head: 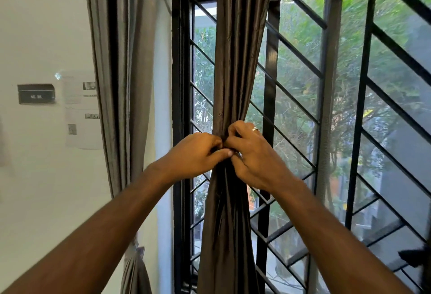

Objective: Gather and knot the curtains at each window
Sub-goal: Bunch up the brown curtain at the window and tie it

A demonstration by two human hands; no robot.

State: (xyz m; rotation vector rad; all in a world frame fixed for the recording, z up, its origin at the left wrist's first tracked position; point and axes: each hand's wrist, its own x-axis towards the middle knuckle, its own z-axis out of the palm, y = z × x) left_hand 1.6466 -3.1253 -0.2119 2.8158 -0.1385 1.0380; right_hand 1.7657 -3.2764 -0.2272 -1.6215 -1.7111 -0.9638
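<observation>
Filling the right half of the frame, the window (349, 107) shows black metal bars crossing in diagonals, with green trees blurred behind the glass. Left of it the white wall (42, 25) takes up the left side of the frame, carrying a small dark plaque (36, 94) and some pale printed sheets (81, 111) just right of the plaque. A grey curtain (121, 72) hangs down the wall's edge at centre left, gathered narrow toward the bottom of the frame. The dark brown curtain (235, 48) hangs in the middle of the frame in front of the window's left bars, pinched in at the centre and spreading again below. Both forearms rise from the bottom corners to that waist. The left hand (198, 153) curls its fingers and thumb around the bunched cloth from the left; the right hand (254, 153) grips it from the right (a ring (255, 129) shows on one finger), and the two hands touch at the fabric.
</observation>
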